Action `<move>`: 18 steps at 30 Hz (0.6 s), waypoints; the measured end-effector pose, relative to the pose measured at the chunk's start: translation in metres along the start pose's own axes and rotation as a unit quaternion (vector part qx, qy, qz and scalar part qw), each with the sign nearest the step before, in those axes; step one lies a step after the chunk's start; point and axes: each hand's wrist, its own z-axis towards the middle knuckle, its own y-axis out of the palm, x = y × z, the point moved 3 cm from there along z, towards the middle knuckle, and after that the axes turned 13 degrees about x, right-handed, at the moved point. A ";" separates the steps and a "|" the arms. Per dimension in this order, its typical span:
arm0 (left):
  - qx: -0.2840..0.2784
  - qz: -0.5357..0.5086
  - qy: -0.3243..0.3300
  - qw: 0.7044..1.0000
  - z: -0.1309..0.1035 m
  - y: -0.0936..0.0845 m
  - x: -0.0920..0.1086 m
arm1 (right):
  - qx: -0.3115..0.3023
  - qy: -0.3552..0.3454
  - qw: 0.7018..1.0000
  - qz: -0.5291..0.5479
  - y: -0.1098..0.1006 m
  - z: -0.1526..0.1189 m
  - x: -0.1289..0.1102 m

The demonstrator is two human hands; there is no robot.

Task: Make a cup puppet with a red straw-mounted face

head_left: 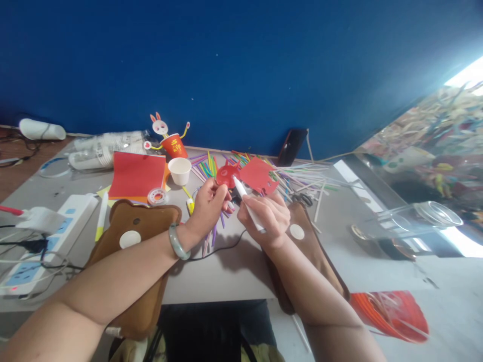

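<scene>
- The left hand (207, 206), wearing a pale green bangle (178, 242) at the wrist, is pinching a small round red paper cut-out (227, 175) between closed fingertips, holding it up above the grey table (211, 274).
- The right hand (266, 216) is gripping a white marker pen (247, 202) with fingers curled tight around the barrel, its tip touching the cut-out's right edge.
- A larger red paper scrap (258, 176) is lying just behind, over a scatter of coloured paper sticks (302, 180).
- A white paper cup (180, 170) is standing near a red paper sheet (136, 175).
- Two brown bear-shaped pads (145, 221) are lying under the forearms.
</scene>
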 end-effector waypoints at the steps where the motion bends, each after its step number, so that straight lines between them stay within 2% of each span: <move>1: 0.000 -0.001 0.000 1.000 0.000 0.000 0.000 | -0.002 0.000 1.000 -0.002 0.000 0.000 0.000; 18: 0.001 -0.002 -0.003 1.000 0.000 0.001 -0.003 | -0.002 0.006 1.000 -0.010 0.000 -0.004 0.002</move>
